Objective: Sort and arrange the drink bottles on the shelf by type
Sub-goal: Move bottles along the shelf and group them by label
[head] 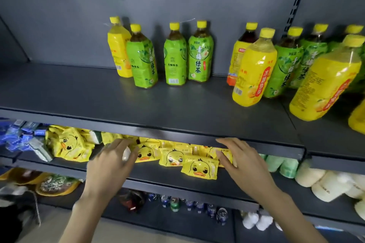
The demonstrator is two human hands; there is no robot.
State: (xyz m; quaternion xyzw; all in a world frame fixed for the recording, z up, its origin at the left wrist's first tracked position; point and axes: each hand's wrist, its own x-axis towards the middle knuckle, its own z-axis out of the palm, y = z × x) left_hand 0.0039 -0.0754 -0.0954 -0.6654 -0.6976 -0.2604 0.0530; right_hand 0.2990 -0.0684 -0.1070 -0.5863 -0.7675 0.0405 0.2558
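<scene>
Two clusters of bottles stand on the upper shelf (79,92), types mixed, none in hand.
- Left cluster: a yellow juice bottle (118,51) stands at the back wall with a green tea bottle (142,61) right in front of it. Two more green ones (174,59) stand beside them.
- Right cluster: packed tight, yellow and green interleaved, plus one dark drink with an orange label (236,61).

Likely failure modes:
- The right cluster is tall, narrow and crowded. Pulling one out probably tips a neighbour and starts a domino.
- The big yellow bottle (325,81) sits nearest the front edge, so an outward nudge could drop it off the shelf.
- The left yellow bottle is blocked. Reaching over the green one could knock that one forward.
- Both grips are below the shelf lip (177,134). Rising straight up risks clipping the lip or dragging the duck snack packs (199,167) off the lower shelf.

Pose:
- Both forearms reach forward from the bottom of the view, palms down.
- The left grip (112,162) is motion-blurred. Its fingers are apart and roughly straight over the packs, holding nothing.
- The right grip (239,160) has its fingers spread and is empty, fingertips just at the lip and thumb over a pack.
- Contact with the packs: cannot tell.
- Neither grip is near a bottle.
</scene>
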